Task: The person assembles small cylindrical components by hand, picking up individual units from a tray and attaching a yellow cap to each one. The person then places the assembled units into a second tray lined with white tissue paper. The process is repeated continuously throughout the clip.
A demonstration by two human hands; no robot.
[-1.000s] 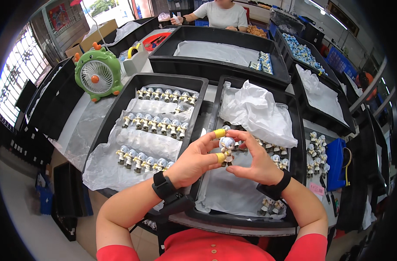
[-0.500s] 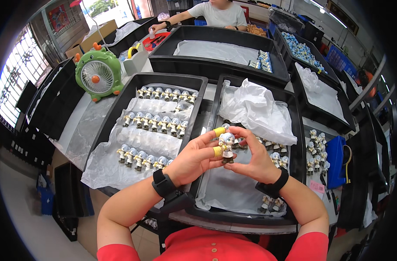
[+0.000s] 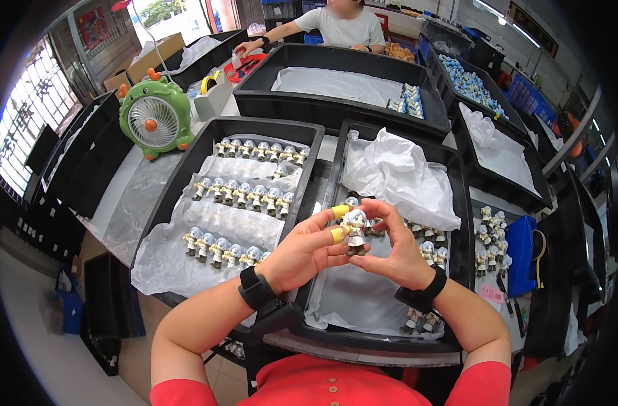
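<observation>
Between my two hands is a small figurine (image 3: 356, 232) with pale hair, a white outfit and dark boots, upright above the right tray. My left hand (image 3: 307, 249) grips it from the left, yellow tape wrapped on two of its fingers. My right hand (image 3: 402, 256) is curled round its other side, with fingers at the head and thumb by the boots. Under my hands, the right black tray (image 3: 466, 203) holds more figurines and a crumpled white sheet (image 3: 397, 169). In the left black tray (image 3: 217, 122), similar figurines (image 3: 245, 192) lie in rows on white sheets.
A green fan (image 3: 156, 116) stands at the left. Another black tray (image 3: 336, 108) is across the far side, where a person (image 3: 341, 28) in a white shirt reaches toward a red tray. More figurines (image 3: 490, 237) and a blue bin (image 3: 522, 254) are at right.
The figurine stays between my hands, nearly in place. The far person's hand has shifted slightly. The whole view has moved a little.
</observation>
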